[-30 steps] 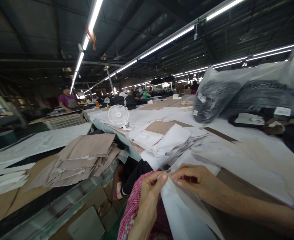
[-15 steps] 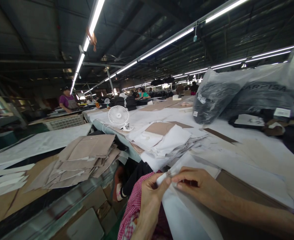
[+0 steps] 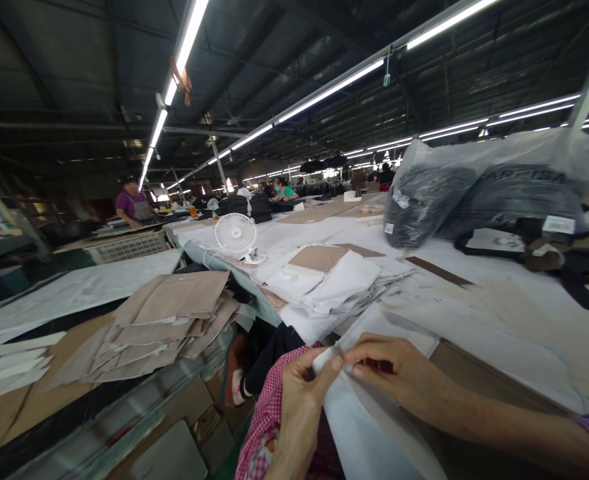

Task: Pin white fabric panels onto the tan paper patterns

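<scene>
The left hand (image 3: pixel 301 393) has thumb and finger clamped on the upper edge of a white sheet (image 3: pixel 359 427), and the right hand (image 3: pixel 394 363) pinches the same edge just beside it. The sheet hangs over the person's lap, in front of the white-covered table (image 3: pixel 299 230). Across that table, a clear plastic bag (image 3: pixel 427 155) holds dark, bulky contents behind a small white label; next to it another clear bag (image 3: pixel 517 150) (its printed lettering too blurred to read fully) also encloses something dark. Farther left stands a pale slatted crate (image 3: pixel 130 248), its inside hidden from view.
</scene>
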Tool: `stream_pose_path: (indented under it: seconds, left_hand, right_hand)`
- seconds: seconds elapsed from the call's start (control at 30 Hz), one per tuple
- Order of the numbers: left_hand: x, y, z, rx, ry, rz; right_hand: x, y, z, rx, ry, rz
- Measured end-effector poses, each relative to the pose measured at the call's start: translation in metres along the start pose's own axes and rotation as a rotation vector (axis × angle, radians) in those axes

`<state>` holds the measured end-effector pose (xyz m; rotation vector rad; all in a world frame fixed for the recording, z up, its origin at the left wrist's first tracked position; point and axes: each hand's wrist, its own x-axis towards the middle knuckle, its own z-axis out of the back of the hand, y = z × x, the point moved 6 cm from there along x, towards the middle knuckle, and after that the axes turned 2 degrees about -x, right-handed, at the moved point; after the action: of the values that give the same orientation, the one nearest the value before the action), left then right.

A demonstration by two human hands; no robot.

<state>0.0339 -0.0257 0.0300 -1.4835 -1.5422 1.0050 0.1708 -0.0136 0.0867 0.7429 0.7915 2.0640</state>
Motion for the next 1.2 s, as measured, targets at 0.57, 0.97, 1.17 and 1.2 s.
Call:
stream_pose_path:
  seconds: [0.57, 0.97, 1.17, 1.2]
  left_hand:
    - [0.003, 0.013, 0.005, -0.127, -0.091, 0.032]
    - [0.008, 0.018, 0.005, -0.105, -0.152, -0.042]
    - [0.011, 0.007, 0.005, 0.007, -0.175, -0.211]
    - [0.012, 0.006, 0.007, 0.013, -0.187, -0.219]
  right_hand:
    - [0.001, -0.005, -0.004, 0.038, 0.030, -0.038]
    - [0.012, 0.010, 0.015, -0.294, -0.061, 0.096]
    - [0.045, 0.033, 0.007, -0.479, 0.220, 0.301]
    - [0.050, 0.033, 0.006, -0.477, 0.252, 0.295]
